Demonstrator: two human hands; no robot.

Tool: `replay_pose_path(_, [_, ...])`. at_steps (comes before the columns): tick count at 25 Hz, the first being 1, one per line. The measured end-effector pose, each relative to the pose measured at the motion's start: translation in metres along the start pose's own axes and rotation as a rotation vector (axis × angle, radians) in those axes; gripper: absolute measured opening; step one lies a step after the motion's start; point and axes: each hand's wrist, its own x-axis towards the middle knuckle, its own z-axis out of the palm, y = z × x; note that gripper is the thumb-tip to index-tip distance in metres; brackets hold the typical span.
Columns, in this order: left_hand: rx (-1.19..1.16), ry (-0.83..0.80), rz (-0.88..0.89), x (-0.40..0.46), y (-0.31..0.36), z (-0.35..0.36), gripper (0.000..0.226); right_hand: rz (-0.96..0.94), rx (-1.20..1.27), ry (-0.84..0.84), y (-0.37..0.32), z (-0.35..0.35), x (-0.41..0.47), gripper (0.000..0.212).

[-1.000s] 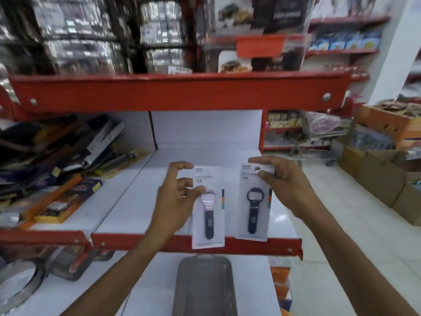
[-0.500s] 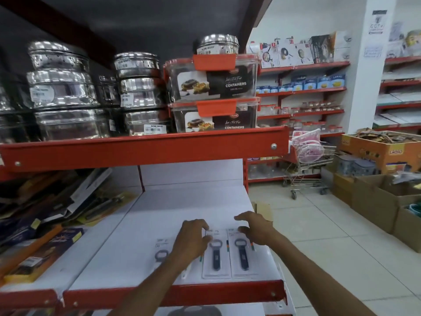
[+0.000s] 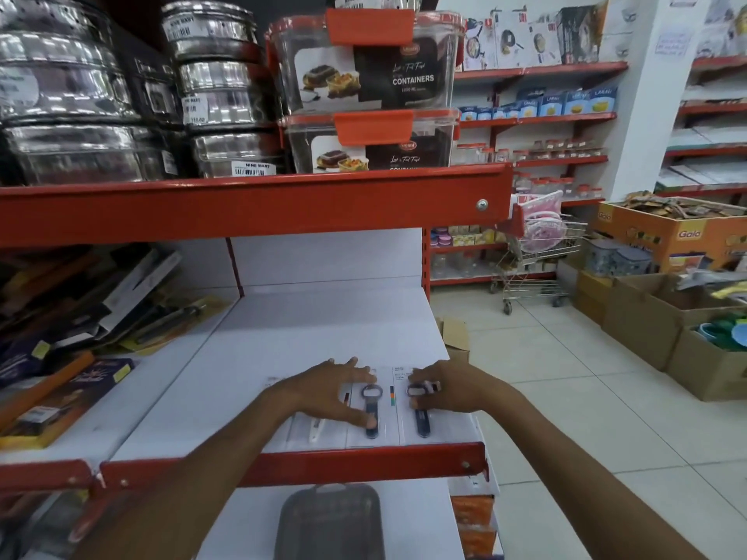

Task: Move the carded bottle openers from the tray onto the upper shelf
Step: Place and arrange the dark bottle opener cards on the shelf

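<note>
Three white cards with bottle openers lie flat side by side near the front edge of the white shelf [image 3: 323,317]. My left hand [image 3: 331,392] rests spread over the leftmost card [image 3: 313,428] and touches the handle of the middle carded opener [image 3: 372,410]. My right hand [image 3: 448,392] presses its fingers on the head of the right carded opener [image 3: 422,422]. Both cards lie on the shelf surface. A dark grey tray [image 3: 329,523] sits on the lower shelf below, seen under the red shelf lip; it looks bare.
Boxed knives and utensils [image 3: 81,317] fill the shelf section to the left. Steel tins [image 3: 81,95] and clear containers [image 3: 368,95] stand on the shelf above. To the right are cardboard boxes [image 3: 655,317] and a shopping cart [image 3: 537,256] on the tiled aisle.
A second ago each hand held a carded opener upright in the air. Both cards have since been laid flat on the shelf beside a third, and my hands now press on them.
</note>
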Motion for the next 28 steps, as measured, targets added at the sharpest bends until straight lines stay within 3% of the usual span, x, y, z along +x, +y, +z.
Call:
replay_pose_path(3, [0.001, 0.02, 0.007, -0.01, 0.01, 0.002, 0.085, -0.004, -0.05, -0.003, -0.002, 0.001, -0.003, 0.058])
replay_pose_path(10, [0.011, 0.007, -0.009, -0.008, 0.004, 0.007, 0.091, -0.012, -0.134, -0.02, -0.011, -0.001, -0.002, 0.056])
replay_pose_path(15, [-0.047, 0.006, 0.001, -0.032, -0.025, -0.028, 0.092, -0.006, -0.016, 0.132, -0.031, 0.008, 0.001, 0.062])
replay_pose_path(19, [0.061, -0.13, -0.079, -0.049, -0.051, -0.037, 0.097, -0.021, -0.027, 0.048, -0.046, 0.019, 0.009, 0.063])
replay_pose_path(23, [0.0, -0.068, -0.064, -0.052, -0.051, -0.021, 0.107, -0.017, -0.02, 0.021, -0.049, 0.018, 0.009, 0.058])
replay_pose_path(28, [0.005, -0.012, -0.069, -0.056, -0.038, -0.019, 0.099, -0.012, -0.03, 0.009, -0.052, 0.016, 0.008, 0.057])
